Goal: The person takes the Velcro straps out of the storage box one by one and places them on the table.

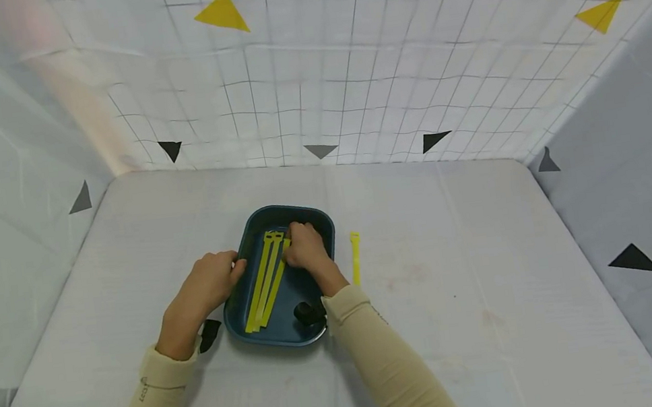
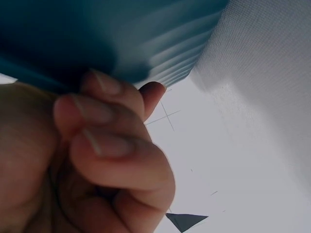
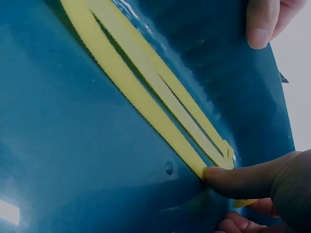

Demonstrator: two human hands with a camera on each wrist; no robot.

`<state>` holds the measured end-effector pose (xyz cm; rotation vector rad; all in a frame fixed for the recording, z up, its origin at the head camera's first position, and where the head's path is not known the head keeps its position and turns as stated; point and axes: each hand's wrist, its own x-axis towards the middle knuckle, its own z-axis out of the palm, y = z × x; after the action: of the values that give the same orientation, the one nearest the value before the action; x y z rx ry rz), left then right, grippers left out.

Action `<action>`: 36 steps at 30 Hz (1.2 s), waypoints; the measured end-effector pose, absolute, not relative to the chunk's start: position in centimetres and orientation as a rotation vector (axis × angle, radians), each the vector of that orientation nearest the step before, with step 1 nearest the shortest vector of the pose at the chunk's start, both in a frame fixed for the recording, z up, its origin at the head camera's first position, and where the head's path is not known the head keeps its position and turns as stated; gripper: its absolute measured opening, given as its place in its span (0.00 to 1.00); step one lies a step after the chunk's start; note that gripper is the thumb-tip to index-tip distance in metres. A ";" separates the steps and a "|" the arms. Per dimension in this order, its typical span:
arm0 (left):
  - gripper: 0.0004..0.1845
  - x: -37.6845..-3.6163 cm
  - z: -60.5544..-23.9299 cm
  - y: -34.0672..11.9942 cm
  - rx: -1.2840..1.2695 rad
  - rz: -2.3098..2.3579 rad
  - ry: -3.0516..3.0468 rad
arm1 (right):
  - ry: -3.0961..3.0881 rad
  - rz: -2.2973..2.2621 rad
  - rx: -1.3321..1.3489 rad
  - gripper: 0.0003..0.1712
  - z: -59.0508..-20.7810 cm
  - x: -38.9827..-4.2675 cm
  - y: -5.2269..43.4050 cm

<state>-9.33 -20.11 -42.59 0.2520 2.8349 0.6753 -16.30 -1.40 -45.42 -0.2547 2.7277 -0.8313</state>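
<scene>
A dark teal plastic tub (image 1: 288, 323) with rounded corners sits on the table, left of centre in the head view. My left hand (image 1: 210, 282) grips its left rim, thumb over the edge and fingers (image 2: 121, 150) curled against the outer wall. Inside lie several flat yellow hook-and-loop cable ties (image 1: 265, 282), side by side and slanting lengthwise, their slotted heads at the far end. My right hand (image 1: 305, 247) reaches into the tub and pinches the far end of the rightmost cable tie (image 3: 141, 111), its thumb (image 3: 243, 182) on top.
Another yellow cable tie (image 1: 356, 254) lies on the table just right of the tub, partly behind the right sleeve. The white table (image 1: 469, 322) is bounded by a gridded back sheet (image 1: 370, 69) and side sheets with black and yellow triangle marks. Dark devices sit at both wrists.
</scene>
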 end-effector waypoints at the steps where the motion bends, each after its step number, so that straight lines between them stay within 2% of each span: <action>1: 0.13 -9.3 -42.6 -20.1 0.253 0.677 2.835 | 2.722 -0.846 -0.251 0.15 -45.4 -16.3 -1.4; 16: 0.12 -9.2 -42.6 -20.0 0.234 0.697 2.815 | 2.682 -1.204 -0.152 0.07 -45.0 -15.6 -1.2; 22: 0.12 -9.3 -42.8 -20.1 0.226 0.688 2.814 | 2.624 -1.310 -0.170 0.13 -44.8 -15.4 -0.9; 36: 0.12 -9.3 -42.5 -19.9 0.240 0.676 2.809 | 2.437 -1.571 -0.237 0.13 -44.4 -14.9 -0.3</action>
<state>-9.34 -19.94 -42.47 0.2402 2.8092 0.6759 -14.91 -0.33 -44.43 -0.2370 2.4368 -1.5713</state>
